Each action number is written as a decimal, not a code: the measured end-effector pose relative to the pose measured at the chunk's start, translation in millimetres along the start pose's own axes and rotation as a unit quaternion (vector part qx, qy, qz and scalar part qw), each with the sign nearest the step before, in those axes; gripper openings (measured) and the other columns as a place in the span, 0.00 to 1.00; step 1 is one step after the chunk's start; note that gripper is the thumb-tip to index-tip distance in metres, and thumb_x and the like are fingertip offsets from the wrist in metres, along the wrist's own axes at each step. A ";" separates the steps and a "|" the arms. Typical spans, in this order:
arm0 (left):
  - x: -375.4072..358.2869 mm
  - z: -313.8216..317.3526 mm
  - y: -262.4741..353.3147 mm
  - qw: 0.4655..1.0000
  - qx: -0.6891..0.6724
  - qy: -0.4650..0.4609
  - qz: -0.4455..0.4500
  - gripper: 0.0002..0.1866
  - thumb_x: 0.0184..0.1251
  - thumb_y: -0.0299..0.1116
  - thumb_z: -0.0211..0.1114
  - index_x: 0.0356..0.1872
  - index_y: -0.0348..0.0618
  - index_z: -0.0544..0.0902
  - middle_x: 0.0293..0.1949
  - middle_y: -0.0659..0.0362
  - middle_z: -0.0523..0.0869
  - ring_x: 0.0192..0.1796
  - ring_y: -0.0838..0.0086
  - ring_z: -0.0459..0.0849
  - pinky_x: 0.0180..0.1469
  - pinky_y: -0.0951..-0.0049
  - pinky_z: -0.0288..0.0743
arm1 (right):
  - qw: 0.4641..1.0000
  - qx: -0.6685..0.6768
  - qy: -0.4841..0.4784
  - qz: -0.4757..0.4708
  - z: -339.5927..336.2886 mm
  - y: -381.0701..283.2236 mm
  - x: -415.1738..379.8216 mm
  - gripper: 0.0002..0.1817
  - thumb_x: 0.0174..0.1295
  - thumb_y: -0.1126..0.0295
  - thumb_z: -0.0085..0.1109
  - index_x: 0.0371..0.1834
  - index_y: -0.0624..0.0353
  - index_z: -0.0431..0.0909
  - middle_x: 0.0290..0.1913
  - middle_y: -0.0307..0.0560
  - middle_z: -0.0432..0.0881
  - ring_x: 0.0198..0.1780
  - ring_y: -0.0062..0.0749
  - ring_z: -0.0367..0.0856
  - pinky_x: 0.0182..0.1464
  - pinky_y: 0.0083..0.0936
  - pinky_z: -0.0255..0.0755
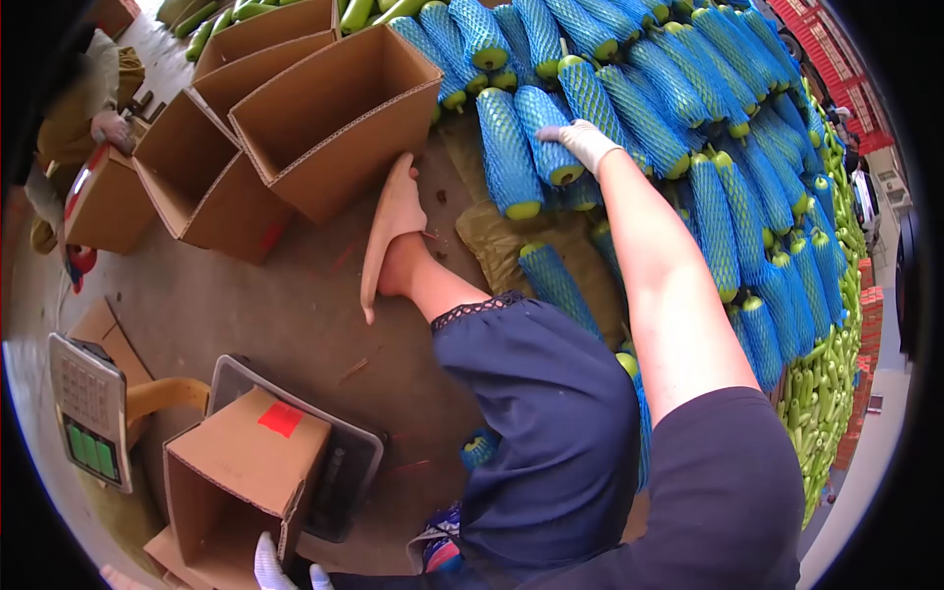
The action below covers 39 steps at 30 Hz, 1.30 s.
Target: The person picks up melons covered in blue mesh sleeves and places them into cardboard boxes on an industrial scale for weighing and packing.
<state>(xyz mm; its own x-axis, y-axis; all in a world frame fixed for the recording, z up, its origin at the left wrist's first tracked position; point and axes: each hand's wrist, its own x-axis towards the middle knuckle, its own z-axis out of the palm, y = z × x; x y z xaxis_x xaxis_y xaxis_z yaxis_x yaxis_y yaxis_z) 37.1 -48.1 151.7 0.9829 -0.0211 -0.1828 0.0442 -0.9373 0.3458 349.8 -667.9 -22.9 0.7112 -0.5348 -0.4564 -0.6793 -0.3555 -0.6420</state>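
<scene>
My right hand point(580, 140), in a white glove, reaches out and rests on a blue-netted green gourd point(547, 133) at the front of a big pile of blue-netted gourds point(669, 108). Its fingers lie over the gourd's top. My left hand point(270, 568), also gloved, is at the bottom edge, touching the lower rim of a small open cardboard box point(246, 472) that carries a red sticker point(281, 419). My leg and a tan slipper point(391, 221) stretch toward the pile.
Several empty open cartons point(324, 108) stand at the upper left. A weighing scale with keypad point(90, 408) sits at the left, its platform point(344, 462) under the small box. Bare green gourds point(826, 393) line the right. Another person point(88, 108) crouches at far left.
</scene>
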 end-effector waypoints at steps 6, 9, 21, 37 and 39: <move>-0.1 -6.1 27.2 0.993 -0.052 0.079 0.066 0.36 0.74 0.46 0.63 0.74 0.35 0.64 0.73 0.44 0.67 0.74 0.51 0.66 0.76 0.55 0.56 | 0.826 0.520 -0.216 -0.015 -13.2 24.0 -103.8 0.27 0.60 0.55 0.71 0.57 0.59 0.78 0.51 0.50 0.87 0.46 0.41 0.88 0.54 0.44 0.83; -0.3 -2.6 56.1 0.935 -0.328 0.092 0.096 0.33 0.76 0.44 0.62 0.74 0.36 0.65 0.72 0.43 0.69 0.72 0.51 0.70 0.74 0.57 0.61 | 0.806 0.508 -0.294 -0.072 -6.3 24.5 -177.2 0.31 0.61 0.52 0.69 0.60 0.63 0.77 0.50 0.52 0.87 0.47 0.40 0.88 0.54 0.40 0.84; 13.8 -8.2 85.7 0.574 -0.816 -0.053 -0.048 0.58 0.56 0.75 0.63 0.76 0.41 0.58 0.64 0.48 0.76 0.57 0.56 0.83 0.58 0.49 0.82 | 0.732 0.230 -0.547 -0.335 45.3 -60.1 -416.0 0.34 0.73 0.52 0.57 0.74 0.62 0.65 0.59 0.52 0.81 0.65 0.37 0.75 0.68 0.34 0.67; 60.5 -59.7 -62.4 0.977 -0.167 -0.135 -0.001 0.49 0.45 0.39 0.78 0.72 0.40 0.65 0.65 0.45 0.77 0.69 0.57 0.74 0.73 0.65 0.63 | 0.897 0.290 -0.276 -0.186 90.5 20.4 -344.3 0.26 0.72 0.60 0.60 0.67 0.65 0.73 0.50 0.46 0.85 0.47 0.28 0.85 0.52 0.23 0.77; 77.9 -28.0 -72.3 0.971 -0.143 -0.193 -0.006 0.50 0.46 0.42 0.78 0.73 0.38 0.65 0.65 0.40 0.76 0.69 0.54 0.74 0.73 0.66 0.64 | 0.903 0.282 -0.269 -0.179 93.9 14.9 -348.2 0.25 0.72 0.62 0.61 0.67 0.64 0.73 0.48 0.45 0.85 0.47 0.26 0.85 0.52 0.22 0.77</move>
<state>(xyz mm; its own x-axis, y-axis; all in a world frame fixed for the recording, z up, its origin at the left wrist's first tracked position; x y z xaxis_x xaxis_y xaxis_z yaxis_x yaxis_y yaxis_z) 115.5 27.7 138.2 0.8441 -0.1909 -0.5010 0.1576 -0.8048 0.5723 109.1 -415.0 68.5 0.9549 0.0416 -0.2939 -0.2966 0.0963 -0.9501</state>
